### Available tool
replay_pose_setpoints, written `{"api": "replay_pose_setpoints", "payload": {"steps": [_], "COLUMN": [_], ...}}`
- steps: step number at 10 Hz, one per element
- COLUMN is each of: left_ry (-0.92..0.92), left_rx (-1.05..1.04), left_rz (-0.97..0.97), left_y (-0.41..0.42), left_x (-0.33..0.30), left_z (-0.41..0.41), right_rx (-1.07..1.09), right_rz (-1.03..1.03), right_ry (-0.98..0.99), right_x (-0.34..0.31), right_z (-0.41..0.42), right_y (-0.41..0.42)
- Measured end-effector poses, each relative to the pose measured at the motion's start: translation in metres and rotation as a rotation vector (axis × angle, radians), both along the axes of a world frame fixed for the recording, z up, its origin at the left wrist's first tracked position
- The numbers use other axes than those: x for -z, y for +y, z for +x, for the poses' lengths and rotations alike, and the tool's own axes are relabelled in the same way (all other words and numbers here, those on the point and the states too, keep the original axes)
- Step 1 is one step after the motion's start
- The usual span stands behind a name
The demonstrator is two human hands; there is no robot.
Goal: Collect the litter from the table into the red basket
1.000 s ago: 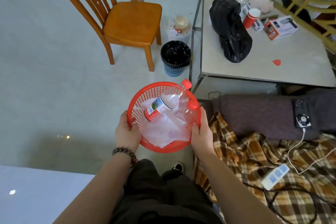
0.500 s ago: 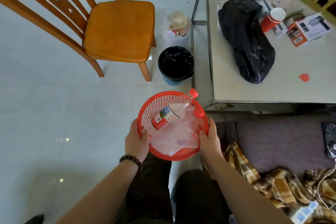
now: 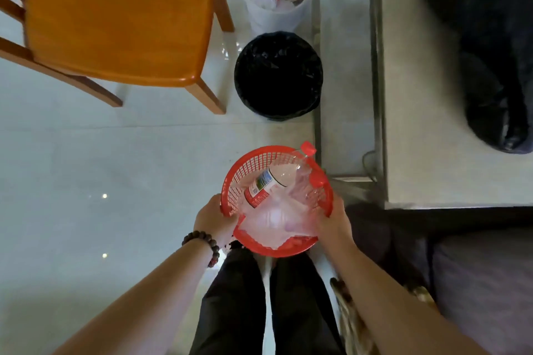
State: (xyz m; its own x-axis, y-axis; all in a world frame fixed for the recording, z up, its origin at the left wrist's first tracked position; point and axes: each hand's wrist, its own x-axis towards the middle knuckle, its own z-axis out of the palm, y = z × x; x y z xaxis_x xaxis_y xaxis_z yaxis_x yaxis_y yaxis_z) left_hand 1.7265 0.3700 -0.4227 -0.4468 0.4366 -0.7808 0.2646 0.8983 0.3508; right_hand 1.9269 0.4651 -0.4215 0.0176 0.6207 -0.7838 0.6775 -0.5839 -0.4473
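Red basket [image 3: 245,170] carried in both hands, above the floor.
The left hand [image 3: 215,220] and right hand [image 3: 334,223] gripped opposite rims — a plastic bottle [image 3: 274,179] and crumpled plastic inside, black-lined bin [image 3: 278,75] just ahead.

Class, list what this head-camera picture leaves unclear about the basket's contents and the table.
- Red basket: its bottom is hidden by the pale plastic bag and labelled bottle.
- Table: far part cut off by the frame's edges.
- Black bag: contents hidden, top cut off.
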Motion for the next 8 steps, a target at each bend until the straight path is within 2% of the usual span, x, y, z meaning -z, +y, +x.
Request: {"api": "replay_pose_setpoints", "payload": {"steps": [1,2,4,6,8], "left_ry": [0.036,0.051,-0.08,-0.129,-0.131], "left_rx": [-0.088,-0.192,-0.295,-0.17,-0.079], "left_rz": [0.054,0.096,0.188,0.156,0.13], "left_y": [0.014,0.026,0.037,0.031,0.025], "left_x": [0.071,0.133,0.203,0.228,0.206], "left_z": [0.002,0.006,0.017,0.012,0.002], "right_rx": [-0.021,-0.027,-0.019,-0.186,-0.272], "right_rz": [0.017,0.028,0.031,-0.021,-0.029], "right_ry": [-0.039,0.003,0.078,0.07,0.063], "right_x": [0.074,0.136,0.209,0.226,0.209], "right_z": [0.0,0.002,0.011,0.017,0.016], "right_y": [0.017,0.03,0.039,0.034,0.031]}}
